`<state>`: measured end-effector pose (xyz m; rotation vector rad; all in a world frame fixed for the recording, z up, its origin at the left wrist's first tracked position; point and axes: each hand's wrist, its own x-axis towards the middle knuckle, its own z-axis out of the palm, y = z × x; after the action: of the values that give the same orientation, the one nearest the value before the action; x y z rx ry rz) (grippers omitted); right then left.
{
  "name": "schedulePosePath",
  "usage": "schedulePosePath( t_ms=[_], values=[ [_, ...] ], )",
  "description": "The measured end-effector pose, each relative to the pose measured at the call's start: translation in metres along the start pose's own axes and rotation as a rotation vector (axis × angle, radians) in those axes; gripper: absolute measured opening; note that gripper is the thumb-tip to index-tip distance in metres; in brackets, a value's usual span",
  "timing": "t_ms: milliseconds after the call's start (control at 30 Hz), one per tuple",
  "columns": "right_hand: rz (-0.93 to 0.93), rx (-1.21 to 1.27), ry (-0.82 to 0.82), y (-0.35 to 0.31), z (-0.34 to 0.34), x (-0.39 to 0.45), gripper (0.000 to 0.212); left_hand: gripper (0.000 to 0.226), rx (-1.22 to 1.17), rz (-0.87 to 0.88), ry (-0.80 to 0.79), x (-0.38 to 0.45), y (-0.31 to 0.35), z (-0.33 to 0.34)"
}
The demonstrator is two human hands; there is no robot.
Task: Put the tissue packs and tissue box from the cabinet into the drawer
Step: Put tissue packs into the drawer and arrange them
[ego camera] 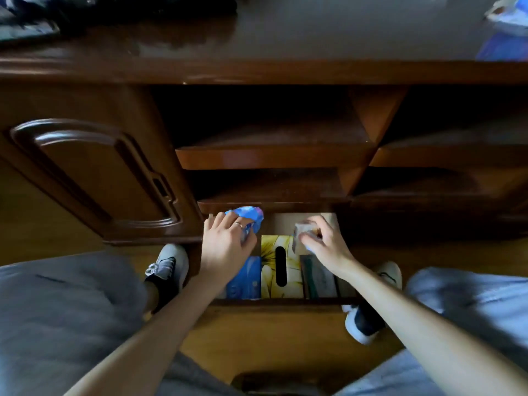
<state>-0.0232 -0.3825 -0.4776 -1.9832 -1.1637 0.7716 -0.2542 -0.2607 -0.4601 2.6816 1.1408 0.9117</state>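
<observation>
Judging by how things lie, the job looks nearly finished: the yellow flower-printed tissue box with the dark oval slot (278,267) already sits in the middle of the open wooden drawer (285,302), a flat blue plastic tissue pack (246,278) lies just left of it, and a greyish pack (317,277) lies on its right. The cabinet shelves (271,155) above look bare, though deep shadow hides their backs. Both hands are over the drawer — the left hand (225,247) is curled around a crinkled blue pack (248,214) at the back left, and the right hand (325,244) pinches a small pale wrapped pack (303,232) at the back right. Neither pack appears set down yet.
</observation>
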Motion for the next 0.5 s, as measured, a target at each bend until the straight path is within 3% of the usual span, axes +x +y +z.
schedulePosePath(
  t_ms=[233,367,500],
  values=[
    [0.25,-0.109,-0.242,0.055,0.066,0.007,0.054,0.027,-0.092,-0.469,-0.4,-0.027,-0.032,0.03],
    [0.298,-0.015,-0.273,0.064,0.079,0.011,0.051,0.036,-0.225,-0.578,-0.445,-0.025,-0.042,0.028],
    [0.368,-0.063,-0.305,0.068,0.084,0.018,0.051,0.03,-0.475,-0.826,-0.397,-0.022,-0.053,0.024]
  ],
)
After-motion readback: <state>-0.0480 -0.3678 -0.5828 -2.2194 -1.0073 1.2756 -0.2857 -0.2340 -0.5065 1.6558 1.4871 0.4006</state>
